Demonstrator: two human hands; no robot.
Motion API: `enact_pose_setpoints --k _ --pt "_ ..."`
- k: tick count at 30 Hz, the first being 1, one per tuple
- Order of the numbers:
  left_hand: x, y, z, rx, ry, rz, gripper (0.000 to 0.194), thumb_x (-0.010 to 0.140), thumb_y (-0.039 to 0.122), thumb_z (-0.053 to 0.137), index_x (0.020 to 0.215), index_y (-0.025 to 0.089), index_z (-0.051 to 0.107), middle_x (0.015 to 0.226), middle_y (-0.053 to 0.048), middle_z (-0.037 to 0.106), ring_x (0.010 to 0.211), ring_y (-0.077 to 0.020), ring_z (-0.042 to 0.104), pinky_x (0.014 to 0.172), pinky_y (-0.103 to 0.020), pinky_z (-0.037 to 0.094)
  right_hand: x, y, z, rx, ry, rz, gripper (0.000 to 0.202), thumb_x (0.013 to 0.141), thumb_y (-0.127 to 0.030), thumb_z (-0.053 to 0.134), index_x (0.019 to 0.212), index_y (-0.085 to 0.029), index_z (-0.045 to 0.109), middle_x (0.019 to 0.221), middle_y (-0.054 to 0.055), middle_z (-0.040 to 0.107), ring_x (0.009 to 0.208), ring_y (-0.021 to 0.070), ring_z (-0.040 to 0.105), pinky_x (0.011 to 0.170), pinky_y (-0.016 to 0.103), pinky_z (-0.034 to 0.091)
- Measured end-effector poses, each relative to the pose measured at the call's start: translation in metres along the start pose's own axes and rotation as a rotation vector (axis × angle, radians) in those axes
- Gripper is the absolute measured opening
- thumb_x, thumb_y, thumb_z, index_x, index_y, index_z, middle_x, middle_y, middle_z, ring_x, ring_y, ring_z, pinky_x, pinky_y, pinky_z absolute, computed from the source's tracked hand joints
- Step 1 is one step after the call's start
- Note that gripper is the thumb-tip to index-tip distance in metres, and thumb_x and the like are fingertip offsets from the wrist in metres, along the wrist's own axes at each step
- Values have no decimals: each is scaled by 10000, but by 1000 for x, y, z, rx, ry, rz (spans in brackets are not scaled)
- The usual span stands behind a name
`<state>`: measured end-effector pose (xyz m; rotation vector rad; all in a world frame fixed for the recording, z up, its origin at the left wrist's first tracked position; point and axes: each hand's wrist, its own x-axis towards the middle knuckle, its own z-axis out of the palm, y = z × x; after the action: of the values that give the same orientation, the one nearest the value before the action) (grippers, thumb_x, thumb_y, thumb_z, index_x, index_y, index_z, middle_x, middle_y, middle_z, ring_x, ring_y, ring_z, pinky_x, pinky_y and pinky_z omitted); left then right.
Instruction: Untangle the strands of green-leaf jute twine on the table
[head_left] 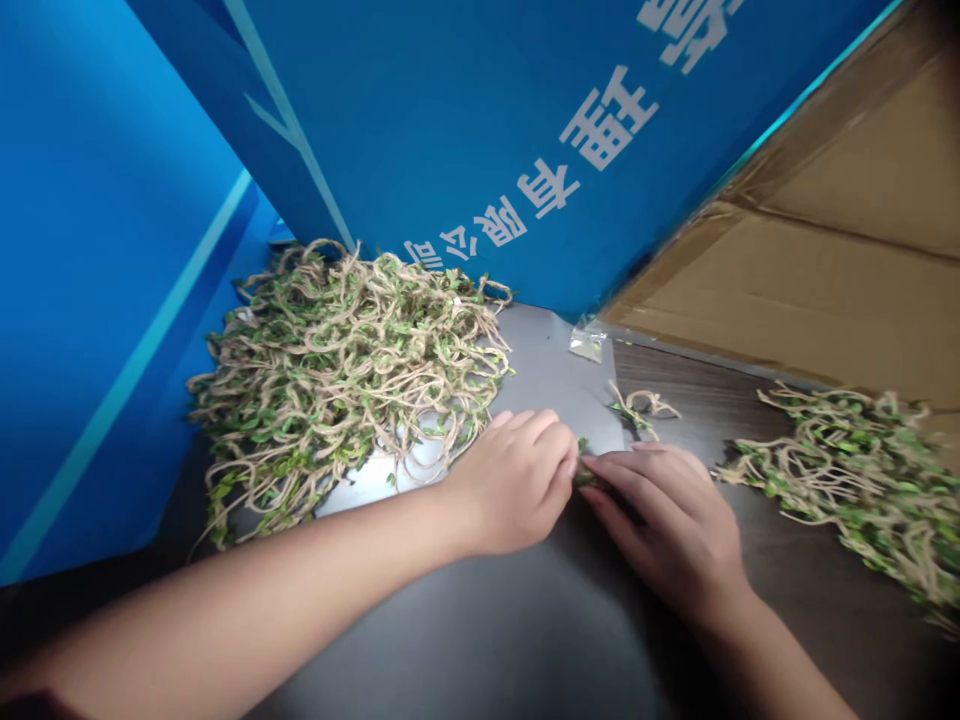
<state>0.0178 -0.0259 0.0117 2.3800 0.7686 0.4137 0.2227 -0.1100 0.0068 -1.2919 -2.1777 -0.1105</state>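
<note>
My left hand (517,480) is closed over the grey surface (480,640), its fingers curled around part of a leafy twine piece (587,468). The fingertips of my right hand (667,510) pinch the same piece, close to the left fist. Most of that piece is hidden by my fingers. A large heap of tan twine with green leaves (352,350) lies beyond my left forearm. One short leafy twine piece (643,408) rests just beyond my right hand.
More leafy twine (862,480) lies at the right on the dark wooden surface (697,375). Blue panels (420,120) with white characters stand behind, beside a brown cardboard box (825,270). A small clear plastic bag (587,342) is near the box.
</note>
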Motion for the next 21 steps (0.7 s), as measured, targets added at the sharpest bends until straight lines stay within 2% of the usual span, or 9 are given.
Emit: enact_pose_setpoints --k 7,12,21 --pt "0 -1 0 5 4 -3 228 1053 300 350 973 201 540 1035 -38 624 924 -190 543 870 -385 421 -1 0 -1 -31 -30 -4 239 889 -62 726 1093 -171 668 1016 35 754 908 149 639 1012 390 488" --pt "-1 -2 0 -45 15 19 157 997 359 529 1015 210 575 1048 -22 639 958 -192 566 869 -381 417 -1 0 -1 -1 -12 9 254 876 -47 726 1090 -165 657 989 42 743 901 151 641 983 372 506" --pt "1 0 -3 -55 20 5 176 1034 292 449 949 203 576 1019 -26 652 917 -179 557 856 -375 392 -2 1 1 51 12 46 237 883 -27 700 1071 -162 646 952 44 730 898 151 640 957 355 513"
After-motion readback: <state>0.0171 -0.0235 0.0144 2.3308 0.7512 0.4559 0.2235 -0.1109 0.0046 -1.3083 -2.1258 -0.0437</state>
